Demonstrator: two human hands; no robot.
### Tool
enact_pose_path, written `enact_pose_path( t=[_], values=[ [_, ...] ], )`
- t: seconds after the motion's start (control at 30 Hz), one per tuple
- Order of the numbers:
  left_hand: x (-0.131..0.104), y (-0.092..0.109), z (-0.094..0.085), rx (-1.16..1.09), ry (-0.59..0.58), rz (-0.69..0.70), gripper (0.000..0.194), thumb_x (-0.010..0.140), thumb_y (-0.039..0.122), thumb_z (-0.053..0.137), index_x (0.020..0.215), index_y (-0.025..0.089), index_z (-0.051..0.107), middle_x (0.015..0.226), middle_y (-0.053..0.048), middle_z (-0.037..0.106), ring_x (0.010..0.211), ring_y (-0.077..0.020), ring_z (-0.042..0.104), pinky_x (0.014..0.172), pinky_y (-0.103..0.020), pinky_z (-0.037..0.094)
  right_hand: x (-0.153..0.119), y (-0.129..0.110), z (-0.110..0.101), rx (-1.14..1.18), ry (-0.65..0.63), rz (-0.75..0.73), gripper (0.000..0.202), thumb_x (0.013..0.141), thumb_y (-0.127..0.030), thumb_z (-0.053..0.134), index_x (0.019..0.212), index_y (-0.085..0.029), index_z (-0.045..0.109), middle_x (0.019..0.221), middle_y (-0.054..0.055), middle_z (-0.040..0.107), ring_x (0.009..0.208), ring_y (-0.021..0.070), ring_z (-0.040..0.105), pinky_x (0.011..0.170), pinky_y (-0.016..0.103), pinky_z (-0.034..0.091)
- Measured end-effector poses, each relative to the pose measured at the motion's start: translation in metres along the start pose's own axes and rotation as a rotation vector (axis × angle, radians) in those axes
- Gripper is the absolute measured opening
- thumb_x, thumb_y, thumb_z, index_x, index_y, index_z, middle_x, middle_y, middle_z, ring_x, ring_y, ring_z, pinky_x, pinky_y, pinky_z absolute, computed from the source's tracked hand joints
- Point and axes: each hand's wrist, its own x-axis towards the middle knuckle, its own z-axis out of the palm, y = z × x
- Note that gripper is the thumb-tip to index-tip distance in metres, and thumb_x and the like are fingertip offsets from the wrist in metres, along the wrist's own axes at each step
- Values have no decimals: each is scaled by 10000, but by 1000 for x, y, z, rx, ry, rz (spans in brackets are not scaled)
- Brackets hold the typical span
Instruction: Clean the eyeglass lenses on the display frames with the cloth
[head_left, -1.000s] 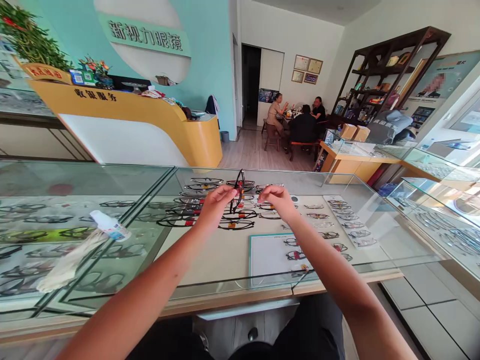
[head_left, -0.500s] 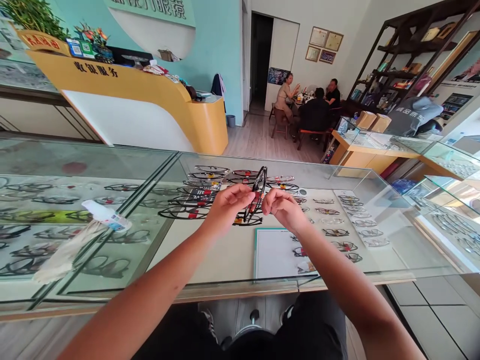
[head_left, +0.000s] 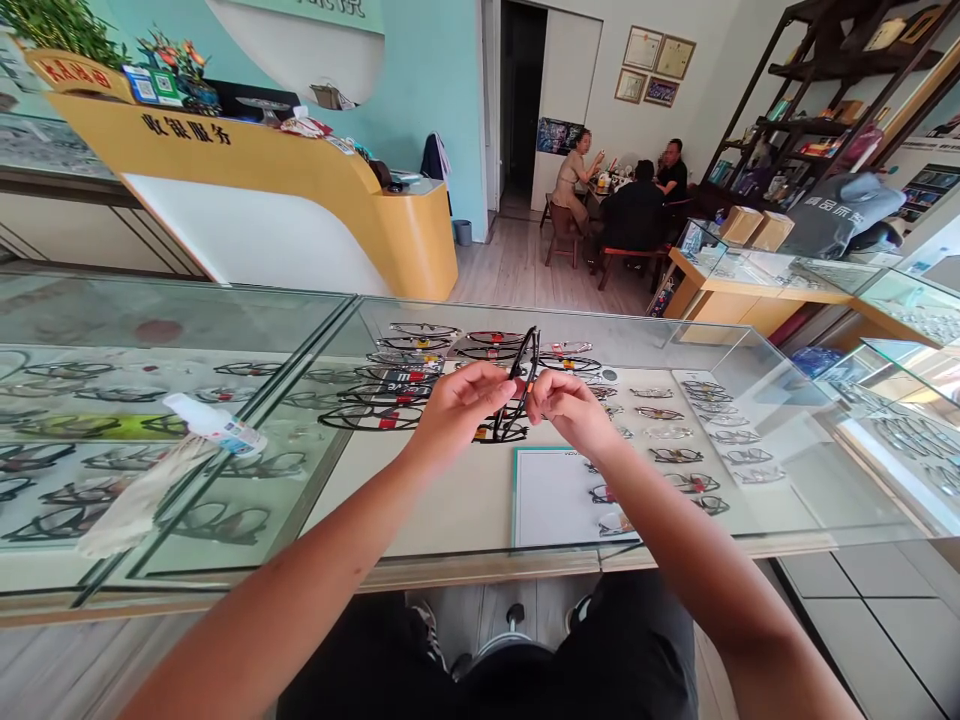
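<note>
Grip of my left hand (head_left: 466, 405): thumb and fingers pressed together on a dark spectacle frame (head_left: 535, 345). The frame stands roughly upright between my hands, above the glass-topped display case (head_left: 420, 560), turned nearly edge-on to me. My right hand (head_left: 571, 408) is at its other side, fingers curled inward; whether they clamp the frame or merely touch it, I cannot tell.

Beneath the glass, partly hidden by my hands, dark spectacles (head_left: 367, 419) lie in rows. Nearer me and to the right is a white panel (head_left: 551, 500) with a teal edge; more eyewear lies beside it. To the left, a white bottle (head_left: 217, 427) lies on its side against a pale cloth (head_left: 146, 500), both on the glass.

Beyond the case, a yellow and white counter (head_left: 300, 150) stands to the left, with a grey bin (head_left: 463, 232) beside its end. Farther back, three people (head_left: 637, 205) sit around a table. Two brown boxes (head_left: 754, 228) rest on another case at right.
</note>
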Motion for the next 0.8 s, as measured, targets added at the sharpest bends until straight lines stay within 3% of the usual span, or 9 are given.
enact_pose_path(
  t=[0.5, 0.8],
  values=[
    [0, -9, -7, -26, -56, 18, 375, 765, 484, 989, 911, 214, 774, 850, -4, 722, 758, -162, 662, 745, -297, 554, -1, 2, -5, -98, -10, -45, 81, 739, -170, 723, 693, -234, 706, 647, -21, 721, 623, 162, 604, 679, 320, 469],
    [-1, -3, -3, -1, -42, 2, 445, 695, 520, 1014, 858, 204, 747, 843, -15, 735, 770, -169, 654, 746, -298, 554, -1, 5, -7, -108, -12, -71, 92, 736, -183, 727, 697, -235, 662, 620, -36, 690, 611, 153, 573, 705, 323, 469]
  ],
)
